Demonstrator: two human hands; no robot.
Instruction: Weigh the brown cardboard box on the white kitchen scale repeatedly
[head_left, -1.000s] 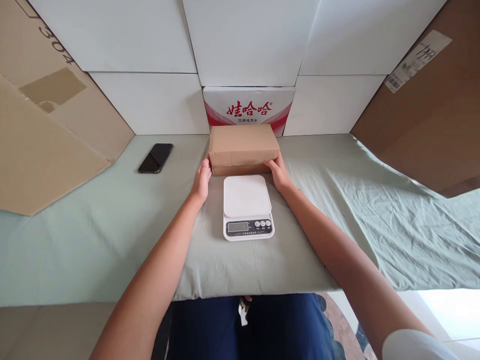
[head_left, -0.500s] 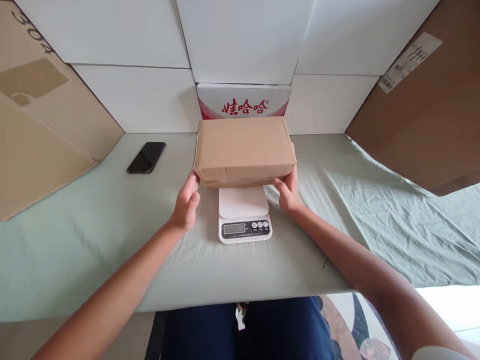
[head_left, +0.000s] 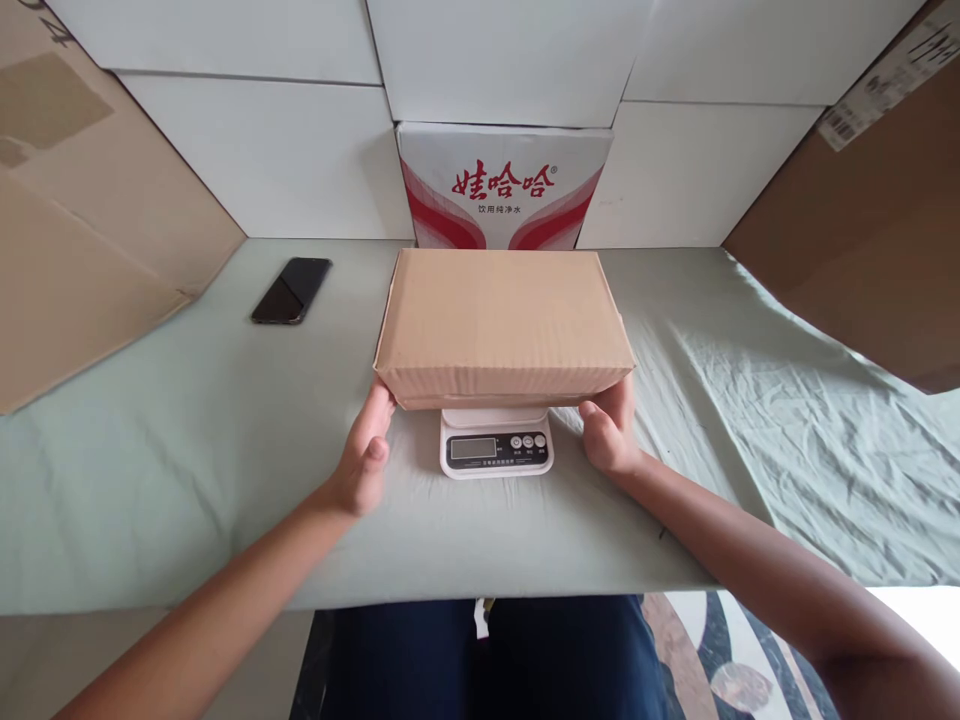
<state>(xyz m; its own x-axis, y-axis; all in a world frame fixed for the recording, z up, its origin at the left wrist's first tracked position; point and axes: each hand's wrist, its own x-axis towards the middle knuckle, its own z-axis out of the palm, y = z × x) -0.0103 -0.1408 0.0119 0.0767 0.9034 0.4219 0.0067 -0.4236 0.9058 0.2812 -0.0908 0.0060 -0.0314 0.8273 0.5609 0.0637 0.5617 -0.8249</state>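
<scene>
A closed brown cardboard box [head_left: 502, 310] is held between my two hands, over a white digital kitchen scale [head_left: 498, 472]. My left hand [head_left: 364, 455] grips the box's lower left corner, thumb sticking out and fingers partly hidden beneath it. On the opposite side, my right hand [head_left: 613, 428] holds the lower right corner, its fingers mostly behind the box. The box covers most of the scale's platform; the scale's display and buttons show in front, and the display looks blank. Whether the box touches the platform I cannot tell.
Left of the box a black smartphone [head_left: 292, 291] lies on the green cloth [head_left: 187, 450]. A white and red carton [head_left: 504, 150] stands behind, against white panels. Large cardboard boxes flank the table at left [head_left: 97, 230] and right [head_left: 877, 230].
Both hands have brought the cardboard box nearer to me, so it now covers more of the scale. More of the red and white carton behind shows. The camera view has shifted slightly.
</scene>
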